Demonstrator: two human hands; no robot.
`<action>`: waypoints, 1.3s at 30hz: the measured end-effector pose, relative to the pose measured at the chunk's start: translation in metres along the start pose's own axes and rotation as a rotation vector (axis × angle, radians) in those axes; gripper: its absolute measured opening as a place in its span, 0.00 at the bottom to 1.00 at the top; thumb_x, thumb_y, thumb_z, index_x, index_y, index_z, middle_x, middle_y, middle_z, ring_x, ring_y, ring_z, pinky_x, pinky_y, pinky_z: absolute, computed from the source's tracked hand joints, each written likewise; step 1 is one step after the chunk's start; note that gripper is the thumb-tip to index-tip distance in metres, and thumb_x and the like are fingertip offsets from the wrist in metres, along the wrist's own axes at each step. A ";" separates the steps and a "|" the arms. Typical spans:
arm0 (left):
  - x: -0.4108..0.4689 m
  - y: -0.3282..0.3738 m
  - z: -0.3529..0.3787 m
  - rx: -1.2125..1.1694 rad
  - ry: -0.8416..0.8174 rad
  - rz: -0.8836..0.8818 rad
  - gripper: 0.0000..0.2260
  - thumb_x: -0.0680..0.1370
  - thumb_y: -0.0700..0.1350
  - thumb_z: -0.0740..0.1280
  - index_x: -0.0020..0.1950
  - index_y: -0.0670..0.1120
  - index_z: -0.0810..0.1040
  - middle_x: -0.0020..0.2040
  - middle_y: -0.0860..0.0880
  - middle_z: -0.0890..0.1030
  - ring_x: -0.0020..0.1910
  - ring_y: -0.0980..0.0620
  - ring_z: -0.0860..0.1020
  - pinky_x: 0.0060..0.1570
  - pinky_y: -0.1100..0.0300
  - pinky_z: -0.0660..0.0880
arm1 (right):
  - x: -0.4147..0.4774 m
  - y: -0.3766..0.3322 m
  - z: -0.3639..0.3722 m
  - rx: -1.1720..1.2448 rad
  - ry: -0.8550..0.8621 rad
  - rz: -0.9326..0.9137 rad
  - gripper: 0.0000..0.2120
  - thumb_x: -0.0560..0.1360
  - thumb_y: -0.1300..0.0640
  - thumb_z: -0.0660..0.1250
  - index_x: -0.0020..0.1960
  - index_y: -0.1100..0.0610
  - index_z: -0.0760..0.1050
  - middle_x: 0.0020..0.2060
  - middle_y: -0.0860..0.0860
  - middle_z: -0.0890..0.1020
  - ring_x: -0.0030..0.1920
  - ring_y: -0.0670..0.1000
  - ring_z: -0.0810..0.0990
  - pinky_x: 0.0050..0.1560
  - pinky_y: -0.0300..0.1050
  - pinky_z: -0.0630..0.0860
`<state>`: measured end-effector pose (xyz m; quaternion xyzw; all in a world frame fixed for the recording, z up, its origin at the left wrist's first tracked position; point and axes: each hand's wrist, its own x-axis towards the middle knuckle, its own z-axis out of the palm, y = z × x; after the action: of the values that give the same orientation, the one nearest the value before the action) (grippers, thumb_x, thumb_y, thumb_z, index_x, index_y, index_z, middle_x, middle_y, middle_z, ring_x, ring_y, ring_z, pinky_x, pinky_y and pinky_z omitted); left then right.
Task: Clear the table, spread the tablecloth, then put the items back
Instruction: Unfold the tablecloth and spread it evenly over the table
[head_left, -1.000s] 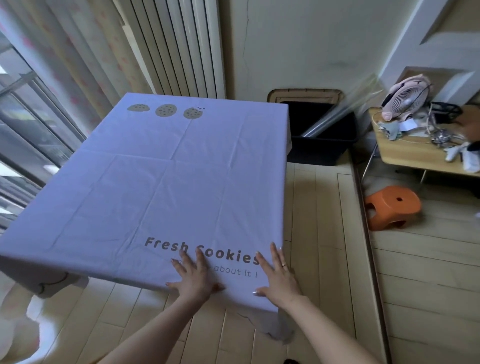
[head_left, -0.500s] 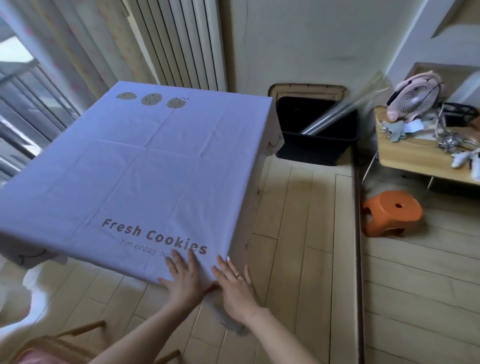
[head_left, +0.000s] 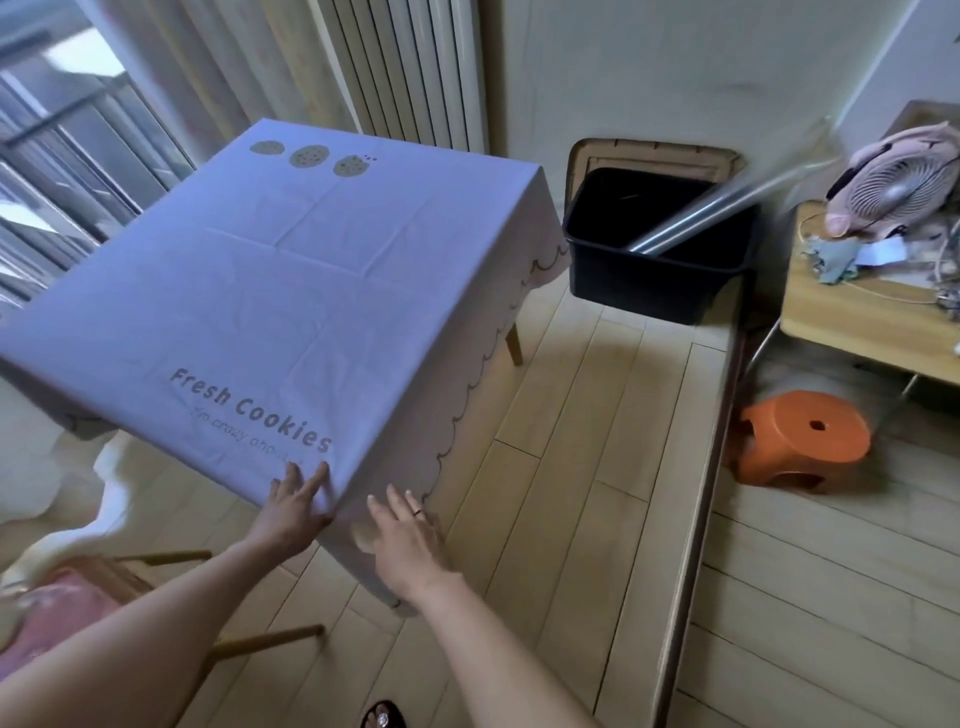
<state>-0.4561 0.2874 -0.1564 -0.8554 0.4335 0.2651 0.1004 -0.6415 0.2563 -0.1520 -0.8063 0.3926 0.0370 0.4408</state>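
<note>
A lilac tablecloth (head_left: 291, 291) printed with cookies and "Fresh Cookies" lies spread flat over the square table, its scalloped hem hanging down the right side. My left hand (head_left: 293, 506) rests on the near right corner with straight fingers on top of the cloth. My right hand (head_left: 408, 535) is flat against the hanging side of the cloth just below that corner, fingers straight. Nothing stands on the cloth.
A black bin (head_left: 654, 260) with a metal pole (head_left: 722, 213) leaning in it stands beyond the table. A low wooden side table (head_left: 857, 322) at the right holds a pink fan (head_left: 898, 182) and clutter. An orange stool (head_left: 802, 441) sits on the floor. A chair (head_left: 78, 613) is at lower left.
My view and both hands shifted toward the table's near right corner. My right hand slid off the top onto the hanging side of the cloth; my left stayed on top.
</note>
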 end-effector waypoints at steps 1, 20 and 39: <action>0.001 -0.002 -0.002 -0.008 -0.004 0.004 0.34 0.77 0.49 0.66 0.77 0.51 0.51 0.75 0.39 0.51 0.73 0.37 0.55 0.72 0.49 0.59 | -0.002 0.011 -0.009 0.012 0.014 0.018 0.25 0.81 0.59 0.53 0.77 0.51 0.53 0.77 0.51 0.50 0.77 0.53 0.47 0.76 0.55 0.46; -0.010 0.010 -0.005 0.049 0.115 -0.034 0.32 0.76 0.49 0.67 0.74 0.56 0.54 0.75 0.44 0.51 0.73 0.44 0.53 0.60 0.50 0.74 | 0.004 0.082 -0.109 -0.241 -0.053 0.167 0.25 0.81 0.53 0.56 0.77 0.49 0.55 0.77 0.51 0.52 0.75 0.56 0.55 0.74 0.51 0.55; -0.002 -0.142 0.020 0.072 0.249 0.459 0.33 0.77 0.47 0.65 0.77 0.56 0.50 0.78 0.55 0.48 0.77 0.50 0.48 0.71 0.37 0.44 | 0.083 -0.072 0.044 -0.413 -0.002 0.151 0.38 0.74 0.40 0.63 0.77 0.42 0.45 0.76 0.50 0.34 0.75 0.57 0.33 0.74 0.62 0.45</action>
<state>-0.3522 0.3826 -0.1804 -0.7565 0.6344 0.1580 0.0140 -0.5238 0.2609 -0.1629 -0.8477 0.4355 0.1504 0.2628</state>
